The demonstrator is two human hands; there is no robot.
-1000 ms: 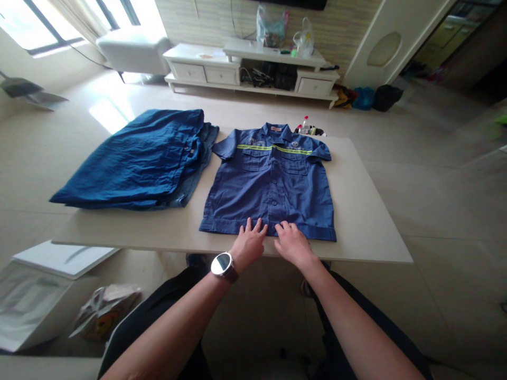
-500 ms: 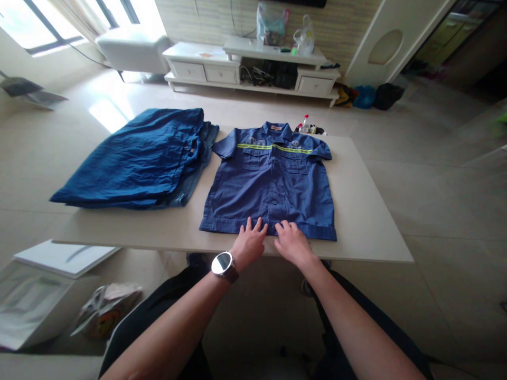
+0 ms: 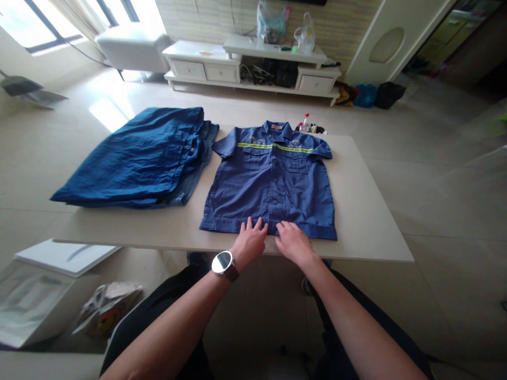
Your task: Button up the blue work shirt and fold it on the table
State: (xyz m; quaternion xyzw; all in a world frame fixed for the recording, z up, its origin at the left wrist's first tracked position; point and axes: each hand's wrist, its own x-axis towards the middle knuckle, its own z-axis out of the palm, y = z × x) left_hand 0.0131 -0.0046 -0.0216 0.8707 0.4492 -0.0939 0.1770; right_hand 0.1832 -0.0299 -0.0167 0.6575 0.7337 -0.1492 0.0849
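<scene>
A blue short-sleeved work shirt (image 3: 273, 179) with a yellow reflective stripe lies flat and buttoned on the beige table (image 3: 364, 216), collar away from me. My left hand (image 3: 250, 241), with a watch on its wrist, rests flat on the shirt's bottom hem, fingers spread. My right hand (image 3: 292, 241) lies flat beside it on the same hem, fingers stretched out. Neither hand holds anything.
A pile of folded blue garments (image 3: 138, 158) lies on the table's left part. A small bottle (image 3: 304, 122) stands behind the shirt's collar. On the floor at the left are a white box (image 3: 43, 285) and a crumpled bag (image 3: 105, 309). A white TV cabinet (image 3: 253, 66) stands at the far wall.
</scene>
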